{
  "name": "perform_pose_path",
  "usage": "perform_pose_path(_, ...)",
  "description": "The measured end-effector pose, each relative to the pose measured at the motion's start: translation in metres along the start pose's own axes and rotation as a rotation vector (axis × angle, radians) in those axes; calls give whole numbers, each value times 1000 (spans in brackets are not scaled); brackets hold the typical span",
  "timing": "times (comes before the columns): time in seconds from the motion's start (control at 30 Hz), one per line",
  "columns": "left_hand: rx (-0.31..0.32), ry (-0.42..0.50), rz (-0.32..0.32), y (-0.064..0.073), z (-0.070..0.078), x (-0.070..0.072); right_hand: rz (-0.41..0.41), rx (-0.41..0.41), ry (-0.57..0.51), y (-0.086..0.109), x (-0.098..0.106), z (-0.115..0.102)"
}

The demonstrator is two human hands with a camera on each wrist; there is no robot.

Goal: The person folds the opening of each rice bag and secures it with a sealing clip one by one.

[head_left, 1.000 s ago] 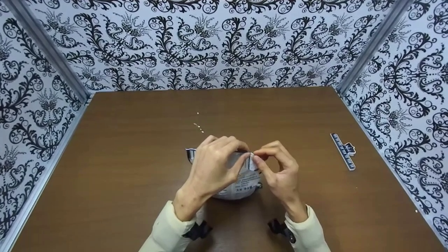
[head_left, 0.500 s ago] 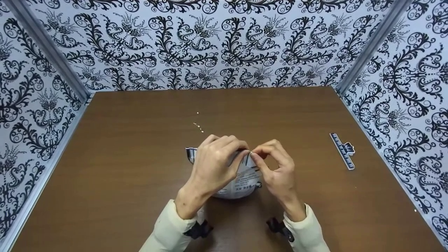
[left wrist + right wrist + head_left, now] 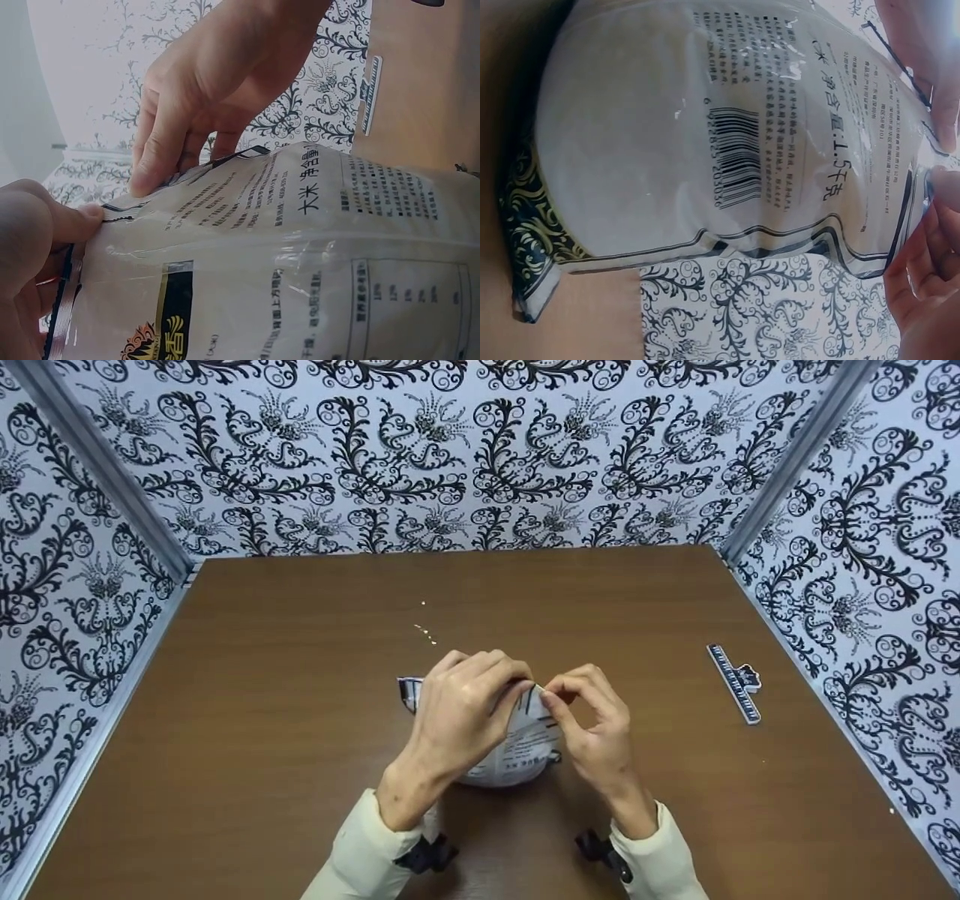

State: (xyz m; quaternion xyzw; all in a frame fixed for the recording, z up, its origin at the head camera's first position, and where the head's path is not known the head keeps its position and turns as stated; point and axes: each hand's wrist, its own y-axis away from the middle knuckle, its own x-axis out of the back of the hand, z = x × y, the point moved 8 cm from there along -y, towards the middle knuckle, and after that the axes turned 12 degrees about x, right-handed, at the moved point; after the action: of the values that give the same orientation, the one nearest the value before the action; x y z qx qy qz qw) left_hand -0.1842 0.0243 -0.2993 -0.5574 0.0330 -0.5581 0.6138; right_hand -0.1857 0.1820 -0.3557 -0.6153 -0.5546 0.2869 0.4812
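Note:
A clear-fronted bag of rice (image 3: 514, 757), printed with Chinese text and a barcode, stands upright on the table in the middle of the head view. Its dark-striped top corner (image 3: 409, 694) pokes out left of my left hand (image 3: 461, 705), which pinches the top edge between thumb and fingers. Close beside it, my right hand (image 3: 600, 727) pinches the same edge near the right end, thumb against index finger. In the left wrist view the right hand (image 3: 202, 90) grips the rim from above. The right wrist view shows the bag's barcode side (image 3: 735, 157) and full, rounded body.
A flat clip (image 3: 735, 684) with a piano-key pattern lies on the brown table (image 3: 285, 607) to the right. Several small white grains (image 3: 426, 633) are scattered beyond the bag. Patterned walls (image 3: 450, 457) enclose the back and sides.
Both hands stay at the bag's top edge. The right hand's pinching fingers have shifted slightly, and the bag's top right corner looks a little different in shape.

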Motion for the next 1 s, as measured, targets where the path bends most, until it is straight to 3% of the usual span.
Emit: perform_pose_path(1.0,-1,22,23,0,-1,0,-2,7,19,18,10,9)
